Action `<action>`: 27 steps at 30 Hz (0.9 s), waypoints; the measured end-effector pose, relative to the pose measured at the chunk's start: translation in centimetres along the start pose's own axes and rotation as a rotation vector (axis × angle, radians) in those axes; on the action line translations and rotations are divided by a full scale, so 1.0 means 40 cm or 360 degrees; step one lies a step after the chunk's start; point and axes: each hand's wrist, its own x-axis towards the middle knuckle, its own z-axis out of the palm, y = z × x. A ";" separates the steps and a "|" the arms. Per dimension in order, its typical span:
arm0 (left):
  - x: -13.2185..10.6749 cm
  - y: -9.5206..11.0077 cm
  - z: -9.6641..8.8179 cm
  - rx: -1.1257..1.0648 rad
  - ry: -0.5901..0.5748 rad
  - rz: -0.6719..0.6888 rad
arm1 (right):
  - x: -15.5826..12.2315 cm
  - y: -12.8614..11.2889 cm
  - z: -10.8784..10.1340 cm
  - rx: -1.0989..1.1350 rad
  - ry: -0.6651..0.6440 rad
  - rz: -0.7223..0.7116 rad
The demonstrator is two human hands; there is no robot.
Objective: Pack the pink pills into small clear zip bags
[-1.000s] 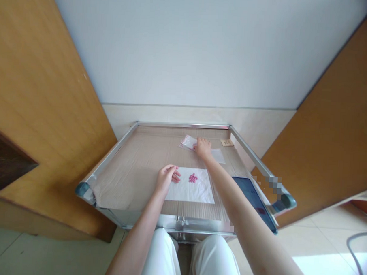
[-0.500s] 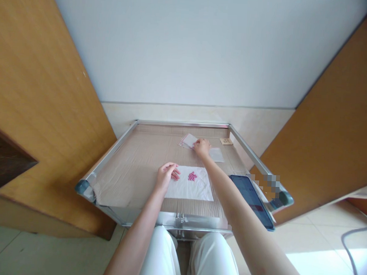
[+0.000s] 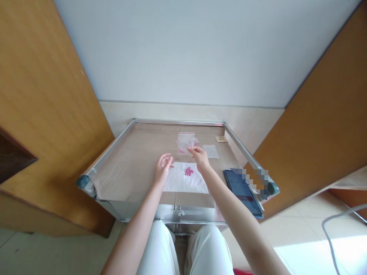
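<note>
Holding one clear zip bag [image 3: 185, 142]

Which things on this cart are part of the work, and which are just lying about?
In use: right hand, clear bag, left hand, pink tablets, white paper.
Lying about: phone, brown card, clear sheet.

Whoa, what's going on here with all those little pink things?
A person is at a cart topped with brown cardboard. Their right hand seems to hold up a small clear plastic bag with a few pink balls inside. Their open left hand is by a white paper sheet, which has a small heap of round pink pills or beads on it.
</note>
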 end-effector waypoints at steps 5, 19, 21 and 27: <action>-0.007 0.003 0.003 0.0034 -0.0080 0.0067 | -0.102 0.024 0.006 0.0043 -0.0150 0.0020; -0.021 -0.006 -0.004 -0.0158 -0.0360 -0.0176 | -0.152 0.015 -0.052 -0.0158 -0.0219 -0.0370; -0.024 -0.005 -0.003 -0.0135 -0.0416 -0.0189 | -0.142 0.002 -0.055 -0.0250 -0.0221 -0.0458; -0.026 -0.006 -0.001 -0.0109 -0.0469 -0.0252 | -0.117 -0.042 -0.057 -0.0457 -0.0333 -0.0563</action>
